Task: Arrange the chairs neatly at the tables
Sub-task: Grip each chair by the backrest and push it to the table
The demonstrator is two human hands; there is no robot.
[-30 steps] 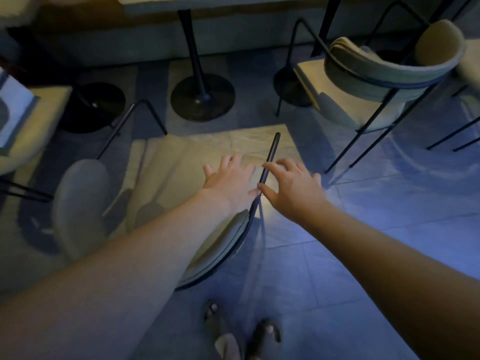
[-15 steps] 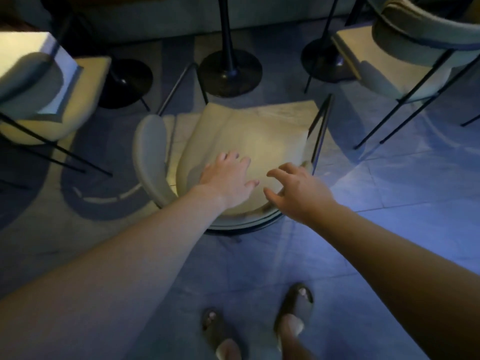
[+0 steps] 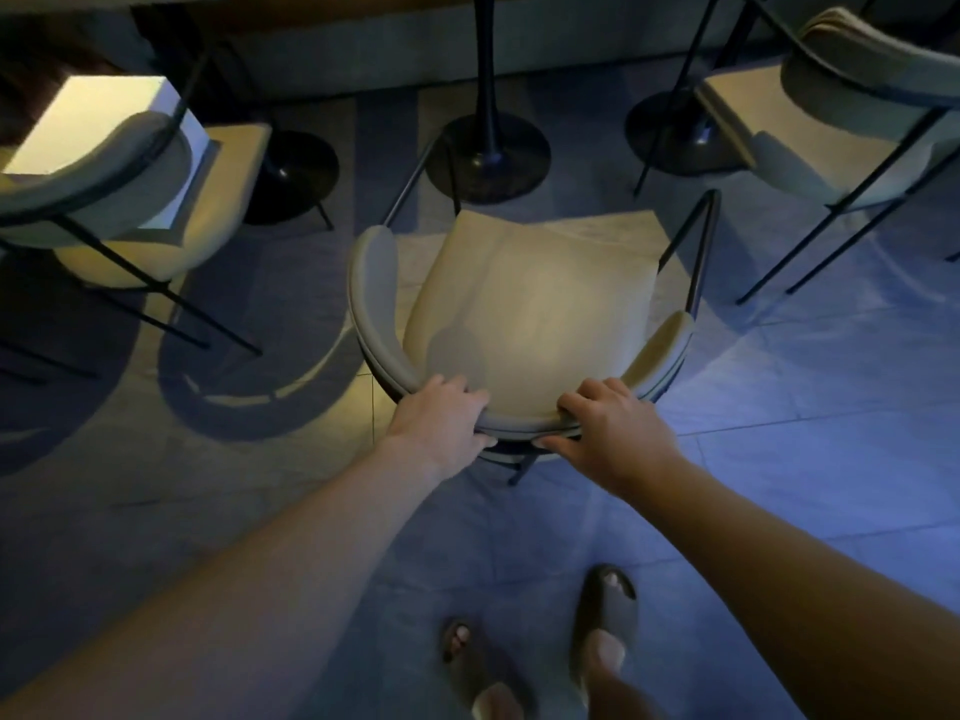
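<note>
- At far left, we find a chair [image 3: 156, 210] standing close to a round table base [image 3: 291, 174]; its back faces us, and we judge it roughly placed, although the tabletop is mostly out of view.
- At centre, we address the middle chair [image 3: 524, 314], upright on the floor [image 3: 779, 407], seat pointing toward the middle table base [image 3: 488, 153] just beyond its front legs. We judge it not yet pushed in.
- Our left hand [image 3: 441, 423] grips the curved backrest with fingers curled over its top edge.
- Our right hand [image 3: 608, 428] grips the same backrest further right, fingers over, thumb beneath.
- At far right, a third chair [image 3: 831, 127] stands angled to its table base [image 3: 675, 132]; we judge it needs straightening.
</note>
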